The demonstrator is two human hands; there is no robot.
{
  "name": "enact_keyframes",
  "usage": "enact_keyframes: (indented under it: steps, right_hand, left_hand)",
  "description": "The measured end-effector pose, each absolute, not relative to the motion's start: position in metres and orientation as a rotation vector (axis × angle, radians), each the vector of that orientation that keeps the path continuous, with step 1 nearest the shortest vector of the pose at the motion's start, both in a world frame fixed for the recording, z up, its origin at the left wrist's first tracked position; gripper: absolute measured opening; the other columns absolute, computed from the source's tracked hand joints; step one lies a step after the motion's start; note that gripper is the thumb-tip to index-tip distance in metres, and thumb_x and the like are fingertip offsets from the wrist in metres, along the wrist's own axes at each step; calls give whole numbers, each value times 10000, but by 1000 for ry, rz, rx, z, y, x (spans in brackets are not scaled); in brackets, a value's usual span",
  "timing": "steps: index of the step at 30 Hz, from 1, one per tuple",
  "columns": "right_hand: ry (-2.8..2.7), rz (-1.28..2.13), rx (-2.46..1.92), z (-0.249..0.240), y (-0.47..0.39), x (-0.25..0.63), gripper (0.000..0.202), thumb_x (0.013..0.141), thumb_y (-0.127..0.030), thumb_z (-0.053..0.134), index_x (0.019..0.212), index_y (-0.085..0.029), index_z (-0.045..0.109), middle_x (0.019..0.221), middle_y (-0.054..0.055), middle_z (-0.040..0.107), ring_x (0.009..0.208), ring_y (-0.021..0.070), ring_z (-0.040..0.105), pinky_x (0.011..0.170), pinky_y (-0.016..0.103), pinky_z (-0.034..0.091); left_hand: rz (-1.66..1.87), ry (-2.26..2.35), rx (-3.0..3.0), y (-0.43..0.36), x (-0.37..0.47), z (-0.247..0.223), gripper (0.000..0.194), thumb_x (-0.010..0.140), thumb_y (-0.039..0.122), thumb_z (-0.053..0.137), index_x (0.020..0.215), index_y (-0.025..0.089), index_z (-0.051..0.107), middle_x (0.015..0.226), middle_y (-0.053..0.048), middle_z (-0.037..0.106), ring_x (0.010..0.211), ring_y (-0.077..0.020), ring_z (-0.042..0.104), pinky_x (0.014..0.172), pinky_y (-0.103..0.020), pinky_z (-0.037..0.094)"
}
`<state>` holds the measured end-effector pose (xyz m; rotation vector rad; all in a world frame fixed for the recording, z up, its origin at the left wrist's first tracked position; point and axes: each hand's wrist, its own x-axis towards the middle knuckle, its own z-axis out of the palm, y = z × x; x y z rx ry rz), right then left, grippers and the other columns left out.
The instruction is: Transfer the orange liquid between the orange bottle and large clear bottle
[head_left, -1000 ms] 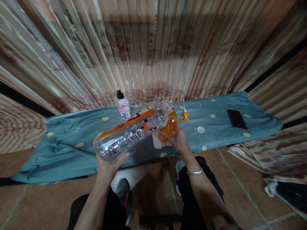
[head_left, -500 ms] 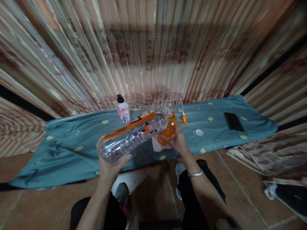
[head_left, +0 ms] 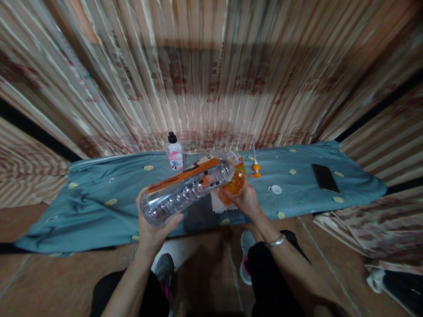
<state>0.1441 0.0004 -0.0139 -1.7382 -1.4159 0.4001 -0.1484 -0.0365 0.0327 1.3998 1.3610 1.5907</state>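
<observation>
In the middle of the frame, the left hand (head_left: 155,231) is curled round the base of the clear bottle (head_left: 188,189), partly closed to the bottle's width, with the thumb along the lower side and the fingers mostly hidden behind. The clear bottle lies tilted, its base toward the lower left and its neck higher, toward the right. It has an orange and white label.

The neck is at the mouth of the orange bottle (head_left: 235,182), just right of the frame's centre; whether the two rims touch cannot be told. The right hand (head_left: 246,199) is closed round the orange bottle from its right side, with a silver bracelet (head_left: 276,241) on the wrist. Under the orange bottle, a white napkin (head_left: 218,206) shows on the surface (head_left: 95,189), which is covered by a teal cloth with yellow patterns.

Left of centre, behind the clear bottle, the pink-labelled bottle (head_left: 175,157) stands upright with a black top. Right of the orange bottle lies an orange pump (head_left: 255,168) with its tube pointing up the frame; below and right of it is a white disc (head_left: 276,189). Farther right lies a dark phone (head_left: 325,178). A striped curtain (head_left: 198,88) fills the upper frame.
</observation>
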Motion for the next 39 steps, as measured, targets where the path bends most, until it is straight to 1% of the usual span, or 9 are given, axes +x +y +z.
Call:
enact_keyframes:
  steps: [3,7,11,15,22,27,31,37,39]
  right_hand:
    - [-1413,380,-1706,-16,0,143,886,713,-721,771,1369,-152,595,1062,166,819,945,399,806,824,543,670]
    - [-1410,367,-1712,-20,-1,142,892,723,-699,771,1381,-132,573,1106,194,813,981,399,810,841,518,672]
    - [-1406,360,-1727,-20,-2,140,900,731,-688,773,1397,-127,545,1117,194,813,996,392,811,859,506,673]
    - [-1403,335,-1741,-18,-3,139,885,727,-692,773,1376,-127,566,1066,193,818,948,396,813,804,495,677]
    - [-1401,335,-1711,-18,-4,138,760,743,-638,761,1299,-145,601,1057,214,809,930,442,803,790,585,664]
    - [-1407,346,-1695,-17,-4,140,707,730,-605,786,1264,-183,595,997,166,808,886,416,802,753,558,672]
    - [-1400,352,-1717,-15,-5,139,674,723,-600,790,1227,-195,600,992,173,803,885,412,796,753,554,675]
    - [-1405,353,-1674,-15,-5,139,673,738,-604,778,1243,-198,598,1051,184,804,923,430,795,765,584,677]
    - [-1405,335,-1668,-17,-5,139,664,737,-606,780,1236,-206,604,1030,176,806,905,428,796,750,580,678]
  left_hand:
    - [1578,1344,1318,-37,-149,30,1119,464,534,1020,1390,231,468,1406,-155,592,1322,-384,625,1140,-582,526]
    - [1507,1328,1304,-39,-152,31,1084,490,434,1029,1399,258,466,1444,-147,575,1365,-392,603,1165,-582,510]
    - [1581,1330,1319,-40,-151,37,1028,497,414,1017,1366,260,489,1370,-133,631,1313,-391,645,1145,-583,529]
    - [1568,1371,1384,-40,-149,44,996,460,371,1019,1311,256,515,1275,-122,681,1190,-389,712,1050,-565,601]
    - [1636,1415,1346,-42,-146,43,988,456,472,993,1301,255,531,1275,-131,660,1182,-399,699,1066,-607,577]
    - [1622,1419,1352,-43,-146,39,1015,471,485,985,1339,257,510,1295,-130,651,1196,-395,692,1076,-609,563]
    - [1633,1418,1365,-43,-148,37,1013,472,475,992,1339,254,517,1310,-133,642,1208,-402,687,1086,-612,556]
    - [1619,1432,1345,-42,-151,30,1081,456,535,997,1377,245,512,1393,-151,611,1305,-426,636,1179,-640,473]
    - [1613,1440,1332,-42,-151,30,1090,442,520,1003,1379,242,520,1414,-151,603,1332,-432,620,1197,-639,454]
